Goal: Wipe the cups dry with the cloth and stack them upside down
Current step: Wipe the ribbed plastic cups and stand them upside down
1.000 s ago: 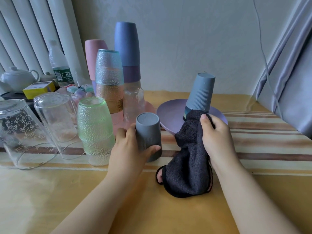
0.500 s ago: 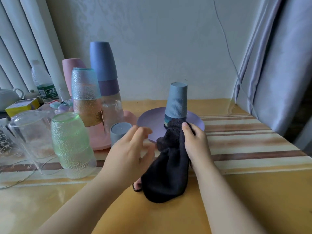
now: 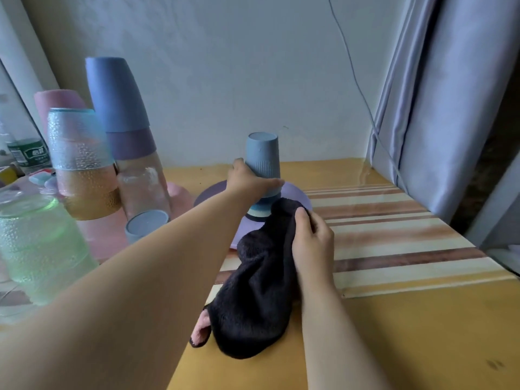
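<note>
A pale, slightly textured wall (image 3: pixel 239 80) fills the back of the view, lit by soft, even daylight. A thin grey cable (image 3: pixel 353 71) trails down it and slips behind the grey-lilac curtain (image 3: pixel 439 108), which hangs in long folds on the right. Over on the far left, white vertical blind slats (image 3: pixel 17 57) lean at an angle. Below, a yellow wooden table (image 3: pixel 408 333) runs right up to the wall, its surface glossy and catching reflections. A striped mat (image 3: pixel 394 240) in cream, brown and orange bands lies across the table under a clear cover. At the right edge, a dark gap shows beyond the curtain.
</note>
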